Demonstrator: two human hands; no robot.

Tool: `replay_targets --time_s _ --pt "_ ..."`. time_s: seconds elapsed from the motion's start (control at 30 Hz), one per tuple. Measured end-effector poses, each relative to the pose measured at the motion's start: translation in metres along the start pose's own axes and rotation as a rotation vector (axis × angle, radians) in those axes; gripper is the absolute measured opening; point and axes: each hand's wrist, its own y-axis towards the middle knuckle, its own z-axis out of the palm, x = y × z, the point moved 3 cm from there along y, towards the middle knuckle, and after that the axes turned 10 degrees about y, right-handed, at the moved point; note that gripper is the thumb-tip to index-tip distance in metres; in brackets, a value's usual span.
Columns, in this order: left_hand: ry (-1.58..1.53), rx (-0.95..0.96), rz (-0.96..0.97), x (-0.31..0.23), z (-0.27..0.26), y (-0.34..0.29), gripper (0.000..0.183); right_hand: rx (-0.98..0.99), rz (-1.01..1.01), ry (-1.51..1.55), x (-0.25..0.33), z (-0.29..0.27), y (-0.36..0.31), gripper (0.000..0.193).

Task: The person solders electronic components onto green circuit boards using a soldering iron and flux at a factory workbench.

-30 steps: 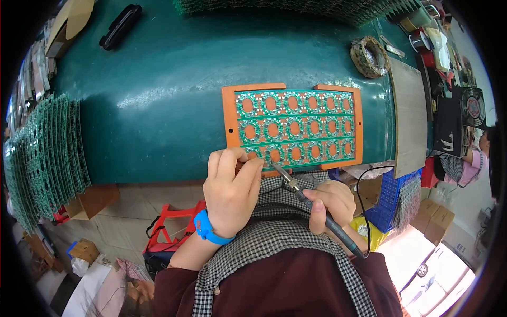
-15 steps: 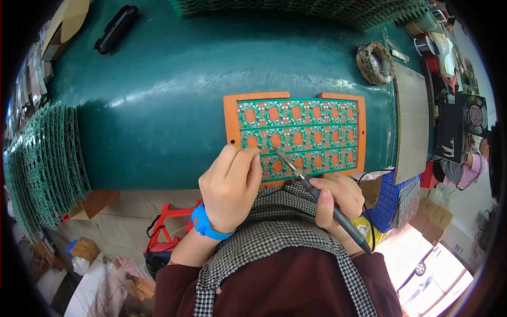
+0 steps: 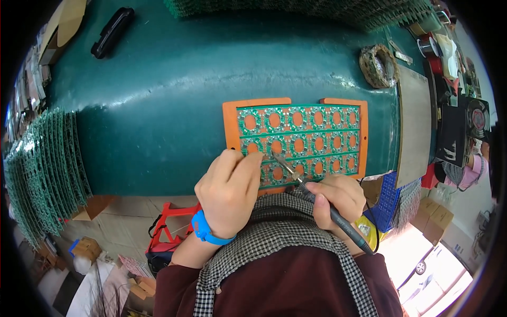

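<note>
A green circuit board panel with rows of round orange openings lies in an orange holding frame on the bench. Closed around the grip of a soldering iron, my right hand rests at the frame's near side. The iron's metal tip reaches up and left onto the panel, near the middle row's left part. Just left of that tip, my left hand is pinched over the panel's lower left corner. Whatever its fingertips hold is too small to make out. A blue band circles my left wrist.
Stacked green panels stand at the left and far edge. A black case lies far left. On the right are a round, crusted container, a grey board, a solder spool and a blue crate.
The view has shifted slightly, so the bench things sit a little lower. Both hands stay in nearly the same place at the panel, the iron's tip still near the left fingertips.
</note>
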Motion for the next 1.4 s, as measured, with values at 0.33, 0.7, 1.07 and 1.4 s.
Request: replay_targets --time_s 0.33,0.7,1.07,1.4 --pt "-0.015 -0.022 -0.059 0.012 0.013 0.026 0.015 -0.078 0.099 -0.038 -0.01 0.0 0.021 0.011" --pt "0.004 0.007 -0.002 0.007 0.015 0.031 0.012 -0.031 0.052 -0.047 -0.013 0.004 0.024 0.011" --pt "-0.024 -0.041 -0.101 0.015 0.01 0.035 0.015 -0.026 0.0 -0.018 -0.01 0.013 0.035 0.015" --pt "-0.163 0.062 -0.146 0.017 0.009 0.04 0.015 -0.026 0.05 -0.05 -0.013 0.014 0.032 0.01"
